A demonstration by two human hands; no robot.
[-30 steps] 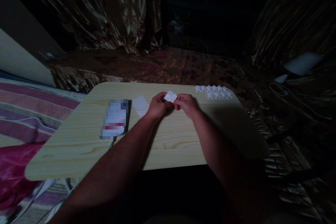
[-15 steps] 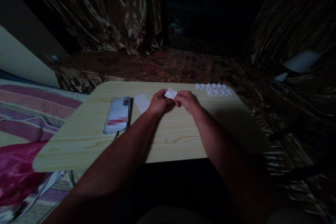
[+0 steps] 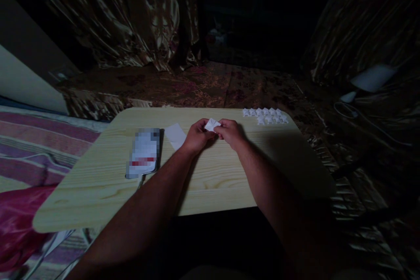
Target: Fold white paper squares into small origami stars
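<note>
A small piece of folded white paper (image 3: 212, 124), with crease lines across its face, is held over the middle of the table. My left hand (image 3: 199, 134) grips its left side, fingers closed round the edge. On the other side my right hand (image 3: 229, 132) pinches it, the thumb lying on the paper's lower right part. The fingers beneath the paper are mostly hidden. Left of my left hand lies a flat white sheet of paper (image 3: 175, 135). Several small folded paper pieces (image 3: 267, 113) sit in two rows at the table's far right.
A phone (image 3: 143, 152) with a cable lies on the left of the wooden table (image 3: 226, 183). Beside the table, a striped cloth (image 3: 26, 133) and a dark pink fabric (image 3: 24, 223) are on the left. A white lamp (image 3: 372, 78) stands to the right, beyond the table.
My right thumb has shifted onto the face of the folded paper, and the paper is turned slightly. The whole view has tilted, so the table appears a little lower.
</note>
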